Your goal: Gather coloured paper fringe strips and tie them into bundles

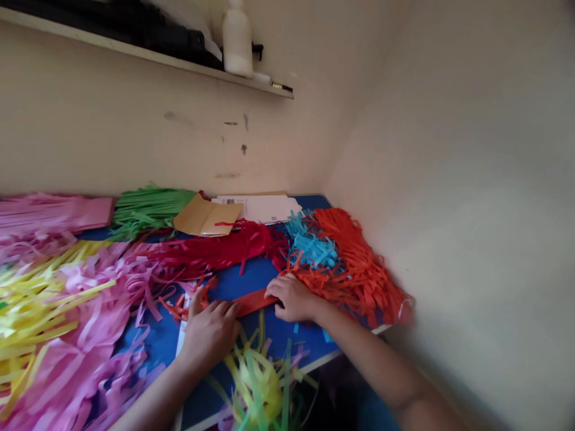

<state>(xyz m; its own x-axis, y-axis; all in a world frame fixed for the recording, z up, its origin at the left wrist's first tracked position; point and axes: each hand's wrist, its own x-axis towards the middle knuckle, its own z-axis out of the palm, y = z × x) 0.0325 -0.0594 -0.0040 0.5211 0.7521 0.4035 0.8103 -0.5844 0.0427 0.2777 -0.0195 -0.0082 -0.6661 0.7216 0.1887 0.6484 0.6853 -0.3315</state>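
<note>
A folded orange paper strip (254, 302) lies on the blue tabletop, stretched between my two hands. My left hand (211, 329) is closed on its left end, the fingers together and pressed down, the thumb standing apart. Beside that thumb is a small bunch of orange paper fringe (204, 292). On the strip's right end, my right hand (291, 297) is closed with curled fingers; the exact grip underneath is hidden. Just in front of me, below the strip, is a blurred bundle of yellow and green paper streamers (260, 383).
Fringed paper lies around: pink (96, 317), yellow (31, 299), green (153, 206), red (220, 248), light blue (314, 248) and orange (359, 269). A brown envelope (209, 215) and white sheets (265, 208) lie at the back. Above, a shelf (179, 60) holds a white bottle (237, 42).
</note>
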